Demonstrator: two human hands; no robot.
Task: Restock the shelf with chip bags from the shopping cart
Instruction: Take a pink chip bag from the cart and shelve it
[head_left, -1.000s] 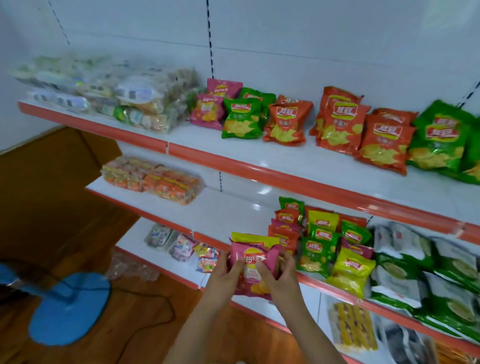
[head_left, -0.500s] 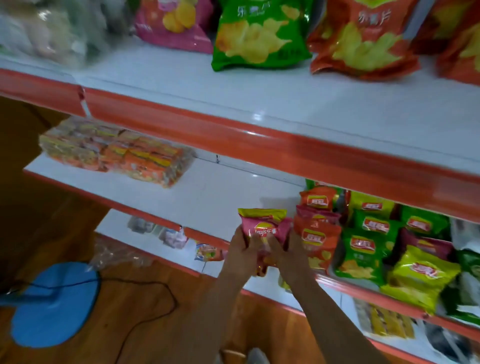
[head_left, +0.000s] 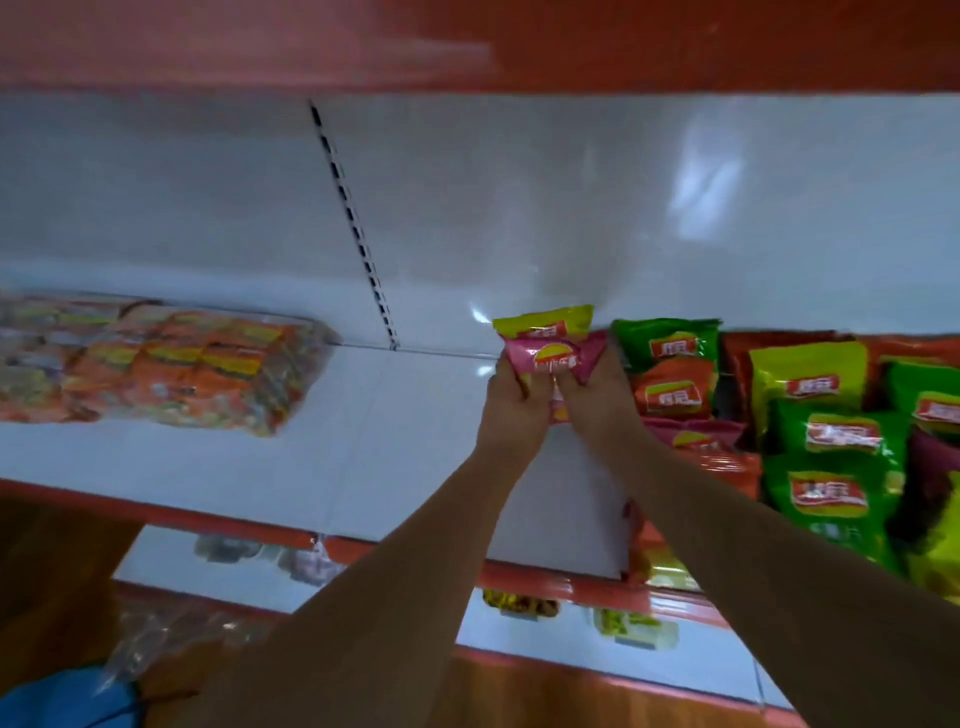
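Observation:
Both my hands reach deep over the white middle shelf (head_left: 405, 447). Together they hold a pink chip bag (head_left: 553, 358) with a yellow chip bag (head_left: 545, 322) standing right behind it. My left hand (head_left: 511, 402) grips the bags' left side and my right hand (head_left: 597, 395) grips the right side. The bags are upright near the shelf's back wall, just left of the rows of green, orange and yellow chip bags (head_left: 826, 431). The shopping cart is out of view.
A clear wrapped bundle of orange snack packs (head_left: 171, 364) lies at the shelf's left. The red edge of the shelf above (head_left: 467, 47) hangs close overhead. A lower shelf (head_left: 395, 597) holds small packets. A blue fan base (head_left: 62, 701) stands on the wooden floor.
My hands have carried the pink and yellow bags from the shelf's front edge back toward the rear wall. My head has dropped under the upper shelf.

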